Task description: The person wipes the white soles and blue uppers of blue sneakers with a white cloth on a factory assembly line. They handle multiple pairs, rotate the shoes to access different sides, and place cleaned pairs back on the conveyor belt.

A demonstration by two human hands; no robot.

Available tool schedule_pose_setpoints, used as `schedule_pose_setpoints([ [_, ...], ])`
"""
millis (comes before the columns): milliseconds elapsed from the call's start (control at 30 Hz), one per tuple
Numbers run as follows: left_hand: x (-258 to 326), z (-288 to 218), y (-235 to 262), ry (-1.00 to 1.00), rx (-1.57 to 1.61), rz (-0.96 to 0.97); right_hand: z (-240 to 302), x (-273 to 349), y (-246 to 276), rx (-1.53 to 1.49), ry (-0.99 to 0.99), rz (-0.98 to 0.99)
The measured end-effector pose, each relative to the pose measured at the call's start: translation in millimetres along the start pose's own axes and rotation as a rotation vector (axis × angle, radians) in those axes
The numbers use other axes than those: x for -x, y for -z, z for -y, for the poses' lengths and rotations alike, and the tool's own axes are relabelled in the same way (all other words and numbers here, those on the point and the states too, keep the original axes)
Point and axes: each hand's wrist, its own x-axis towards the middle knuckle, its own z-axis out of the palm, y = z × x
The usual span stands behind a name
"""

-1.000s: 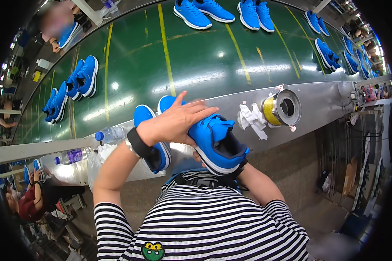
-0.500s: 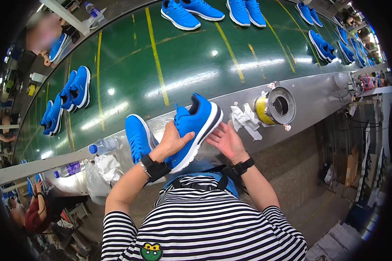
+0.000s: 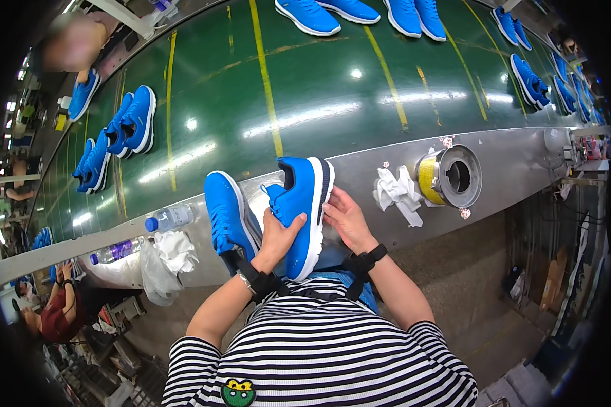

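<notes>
A blue sneaker (image 3: 297,197) with a white sole and a black heel section is held up in front of me, tilted with its sole toward the right. My left hand (image 3: 278,234) is closed around its upper, thumb lying across the blue side. On the sole edge near the heel, the fingers of my right hand (image 3: 346,218) press and grip it from the right. Another blue sneaker (image 3: 225,210) rests on the metal ledge just left of my left hand, its lower part partly hidden behind my wrist strap.
A metal can with a yellow band (image 3: 433,178) and crumpled white paper (image 3: 396,193) lie on the ledge (image 3: 509,159) at right. Left are a clear bottle (image 3: 170,218) and a plastic bag (image 3: 157,275). Sneaker pairs (image 3: 134,121) sit on the green conveyor belt (image 3: 217,102). A person (image 3: 88,41) works across it.
The held sneaker has turned more upright. My right hand's fingers, spread beside the sole before, now close on its edge. The whole view has shifted, with the belt's pairs appearing farther right.
</notes>
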Motion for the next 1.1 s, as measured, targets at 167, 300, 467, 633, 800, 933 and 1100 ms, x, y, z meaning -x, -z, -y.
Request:
schedule_pose_setpoints([
  [167, 9, -24, -2, -0.038, -0.300, -0.039, -5, -4, -2, 0.071, 0.010, -0.145],
  [300, -5, -36, 5, -0.478, -0.560, -0.196, -17, -15, -2, 0.217, 0.123, -0.177],
  [467, -33, -56, 8, -0.610, -0.678, 0.034, -3, -10, 5, 0.516, 0.166, -0.259],
  [633, -36, -74, 8, -0.631, -0.887, 0.037, 22, 12, 57, 1.029, 0.628, -0.651],
  [800, -41, -73, 9, -0.572, -0.910, 0.027, 39, 19, 83, 1.172, 0.629, -0.857],
  [933, -40, -67, 4, -0.647, -0.860, -0.035, 39, 20, 98, 1.143, 0.593, -0.994],
  [1100, -39, -67, 2, -0.671, -0.852, -0.047, 45, 21, 113, 1.194, 0.654, -1.108],
])
